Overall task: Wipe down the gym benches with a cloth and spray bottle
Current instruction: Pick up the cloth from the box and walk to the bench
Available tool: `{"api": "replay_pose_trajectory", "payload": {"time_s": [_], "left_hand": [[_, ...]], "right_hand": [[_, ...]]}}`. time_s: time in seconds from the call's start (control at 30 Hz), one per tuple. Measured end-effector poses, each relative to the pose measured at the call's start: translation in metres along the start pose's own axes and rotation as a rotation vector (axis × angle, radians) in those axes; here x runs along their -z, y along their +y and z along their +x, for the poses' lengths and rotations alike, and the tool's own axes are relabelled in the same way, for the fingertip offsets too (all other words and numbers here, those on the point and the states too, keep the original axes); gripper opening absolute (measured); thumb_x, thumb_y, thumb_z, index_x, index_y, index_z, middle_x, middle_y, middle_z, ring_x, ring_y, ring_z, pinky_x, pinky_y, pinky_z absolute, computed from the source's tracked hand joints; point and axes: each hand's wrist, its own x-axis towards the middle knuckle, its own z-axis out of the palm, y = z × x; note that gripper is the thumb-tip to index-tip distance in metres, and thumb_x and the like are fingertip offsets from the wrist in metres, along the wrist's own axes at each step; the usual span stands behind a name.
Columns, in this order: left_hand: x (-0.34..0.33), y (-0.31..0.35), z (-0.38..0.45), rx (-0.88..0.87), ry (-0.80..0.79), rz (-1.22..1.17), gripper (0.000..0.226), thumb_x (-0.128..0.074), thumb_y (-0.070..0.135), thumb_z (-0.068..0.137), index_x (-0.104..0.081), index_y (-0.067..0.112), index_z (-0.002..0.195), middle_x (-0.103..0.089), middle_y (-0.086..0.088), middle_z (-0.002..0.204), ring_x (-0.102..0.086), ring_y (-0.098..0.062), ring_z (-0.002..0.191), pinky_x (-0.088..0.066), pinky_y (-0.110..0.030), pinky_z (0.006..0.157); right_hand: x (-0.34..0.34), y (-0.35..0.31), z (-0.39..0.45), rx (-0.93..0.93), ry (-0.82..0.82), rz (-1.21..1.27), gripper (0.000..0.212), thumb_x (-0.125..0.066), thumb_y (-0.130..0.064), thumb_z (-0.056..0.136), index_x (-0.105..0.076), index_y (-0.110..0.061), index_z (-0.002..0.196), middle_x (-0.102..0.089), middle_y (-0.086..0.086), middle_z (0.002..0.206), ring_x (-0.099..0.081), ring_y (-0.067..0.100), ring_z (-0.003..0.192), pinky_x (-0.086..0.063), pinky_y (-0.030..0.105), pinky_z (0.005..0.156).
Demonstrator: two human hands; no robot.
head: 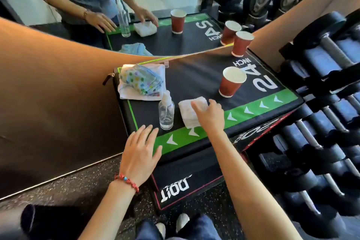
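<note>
Head view: the right hand (209,116) rests on the folded white cloth (190,114) at the centre of the black padded box (194,82), fingers loosely curled over it (grip unclear). The clear spray bottle (166,111) stands just beside the cloth at 9 o'clock. The left hand (141,152) lies flat, fingers spread, on the box's edge at 7 o'clock. A paper cup (231,81) stands at 1 o'clock.
</note>
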Motion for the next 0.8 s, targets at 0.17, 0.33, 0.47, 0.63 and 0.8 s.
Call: {"api": "replay_pose_trajectory", "payload": {"time_s": [0.17, 0.33, 0.47, 0.63, 0.8], "left_hand": [[-0.001, -0.002, -0.001, 0.007, 0.030, 0.004, 0.053, -0.037, 0.036, 0.086, -0.060, 0.004, 0.121, -0.061, -0.015, 0.122, -0.056, -0.031, 0.116, -0.044, -0.048, 0.097], [0.004, -0.006, -0.004, -0.025, 0.020, -0.007, 0.053, -0.037, 0.036, 0.087, -0.059, 0.003, 0.121, -0.060, -0.015, 0.123, -0.055, -0.031, 0.117, -0.044, -0.048, 0.097], [0.007, -0.007, -0.008, -0.080, 0.019, -0.049, 0.052, -0.037, 0.035, 0.086, -0.059, 0.003, 0.121, -0.060, -0.015, 0.123, -0.055, -0.032, 0.117, -0.043, -0.049, 0.098], [0.013, 0.002, -0.017, -0.221, 0.049, -0.122, 0.049, -0.040, 0.032, 0.086, -0.060, 0.002, 0.120, -0.060, -0.015, 0.122, -0.054, -0.031, 0.117, -0.042, -0.045, 0.101], [0.008, 0.023, -0.024, -0.388, 0.047, -0.192, 0.045, -0.043, 0.029, 0.086, -0.061, 0.002, 0.118, -0.061, -0.015, 0.119, -0.052, -0.028, 0.116, -0.031, -0.037, 0.103]], "right_hand": [[-0.008, -0.008, 0.000, -0.105, -0.028, -0.035, 0.070, -0.060, -0.057, 0.074, -0.051, 0.000, 0.114, -0.056, 0.017, 0.116, -0.051, 0.034, 0.108, -0.040, 0.039, 0.088], [-0.005, -0.003, -0.009, -0.094, -0.007, 0.097, 0.056, -0.064, -0.048, 0.077, -0.056, -0.002, 0.106, -0.062, 0.011, 0.107, -0.056, 0.029, 0.100, -0.039, 0.031, 0.073], [0.004, 0.005, -0.030, -0.061, 0.051, 0.229, 0.040, -0.067, -0.040, 0.079, -0.056, -0.005, 0.097, -0.059, 0.004, 0.092, -0.055, 0.023, 0.088, -0.033, 0.027, 0.068], [0.018, 0.028, -0.072, -0.050, 0.107, 0.394, 0.030, -0.066, -0.035, 0.082, -0.050, -0.011, 0.088, -0.051, -0.004, 0.078, -0.049, 0.016, 0.076, -0.034, 0.026, 0.059], [0.036, 0.068, -0.127, -0.172, 0.211, 0.661, 0.019, -0.063, -0.031, 0.086, -0.053, -0.015, 0.092, -0.058, -0.002, 0.087, -0.056, 0.010, 0.078, -0.045, 0.021, 0.068]]}}
